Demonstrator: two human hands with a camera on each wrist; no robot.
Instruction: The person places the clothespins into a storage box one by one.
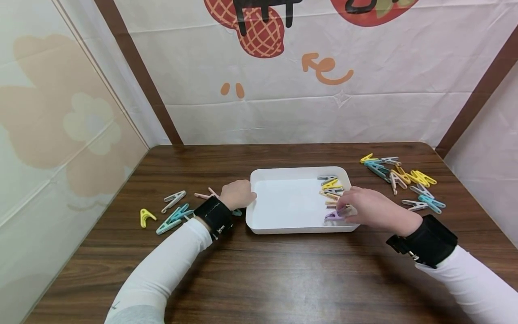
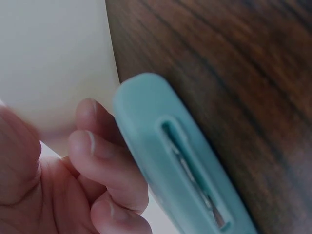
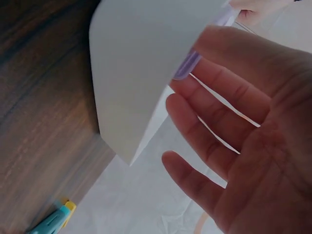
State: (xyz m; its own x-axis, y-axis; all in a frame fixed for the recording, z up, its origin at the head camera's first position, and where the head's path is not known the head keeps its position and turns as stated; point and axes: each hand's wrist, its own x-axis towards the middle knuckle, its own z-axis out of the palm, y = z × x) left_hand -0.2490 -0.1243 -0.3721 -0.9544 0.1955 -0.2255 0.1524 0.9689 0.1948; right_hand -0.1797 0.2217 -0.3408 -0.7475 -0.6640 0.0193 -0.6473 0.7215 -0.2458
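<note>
A white tray (image 1: 291, 227) sits mid-table. Several clips (image 1: 332, 186) in grey, yellow and beige are lined up along its right side. My left hand (image 1: 247, 198) is at the tray's left rim, fingers (image 2: 105, 148) curled beside a teal clip (image 2: 180, 161) that lies against the tray wall (image 2: 48, 58). My right hand (image 1: 345, 206) is at the tray's front right corner. Its thumb and forefinger hold a purple clip (image 1: 334, 215) at the rim, also seen as the purple clip (image 3: 186, 68) behind the tray wall (image 3: 141, 63). The other fingers (image 3: 214, 126) are spread straight.
Loose clips lie left of the tray: a yellow one (image 1: 146, 217), a grey one (image 1: 174, 200), teal ones (image 1: 174, 219) and a pink one (image 1: 203, 195). A heap of mixed clips (image 1: 404, 180) lies at the right. Cloth walls close in the table's back and sides.
</note>
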